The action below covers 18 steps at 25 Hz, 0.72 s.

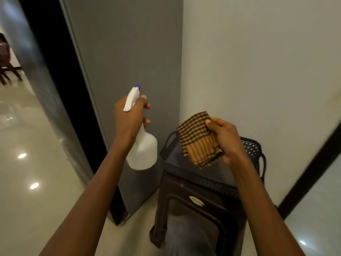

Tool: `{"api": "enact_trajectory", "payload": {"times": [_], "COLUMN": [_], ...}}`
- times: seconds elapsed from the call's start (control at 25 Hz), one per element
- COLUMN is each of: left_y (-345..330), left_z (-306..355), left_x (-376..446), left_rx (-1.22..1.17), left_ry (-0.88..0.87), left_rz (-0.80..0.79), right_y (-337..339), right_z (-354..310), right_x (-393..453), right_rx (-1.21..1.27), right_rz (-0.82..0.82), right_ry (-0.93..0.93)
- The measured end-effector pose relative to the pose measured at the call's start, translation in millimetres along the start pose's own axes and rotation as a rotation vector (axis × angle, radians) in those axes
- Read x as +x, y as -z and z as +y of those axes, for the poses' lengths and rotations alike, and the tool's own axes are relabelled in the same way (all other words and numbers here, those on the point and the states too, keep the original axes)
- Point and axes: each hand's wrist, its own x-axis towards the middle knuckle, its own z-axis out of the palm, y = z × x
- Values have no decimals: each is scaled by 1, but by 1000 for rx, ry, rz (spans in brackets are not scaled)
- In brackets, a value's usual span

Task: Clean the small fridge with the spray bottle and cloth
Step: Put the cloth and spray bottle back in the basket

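Note:
The grey fridge point(129, 52) stands upright ahead of me, its flat side panel facing me and its front door at the left. My left hand point(129, 117) grips the neck of a white spray bottle point(144, 150), whose blue-tipped nozzle points up toward the grey side panel. My right hand point(225, 137) holds a folded orange and black checked cloth point(197, 139) to the right of the bottle, above a basket.
A dark perforated basket point(254, 146) with handles sits on a dark brown plastic stool point(186, 200) in the corner between the fridge and the white wall point(258, 61). Glossy tiled floor point(36, 163) stretches to the left. Chair legs point(9, 71) show far left.

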Motion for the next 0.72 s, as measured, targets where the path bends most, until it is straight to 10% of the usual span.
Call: {"api": "enact_trajectory", "payload": {"times": [0.24,0.44,0.72], "left_y": [-84,-125,-134], "left_z": [16,-27,-79], "left_x": [14,9,-1], "left_rx": [-130,-47,13], "left_ry": [44,57,75], "left_rz": [-196,-279,-326], "right_y": [76,87,90], "right_z": [8,15,39], "right_x": [34,37,33], "right_rx": [-693,-471,-1352], "right_rz": [178,134,25], "right_ry": [-13,-149,-172]}}
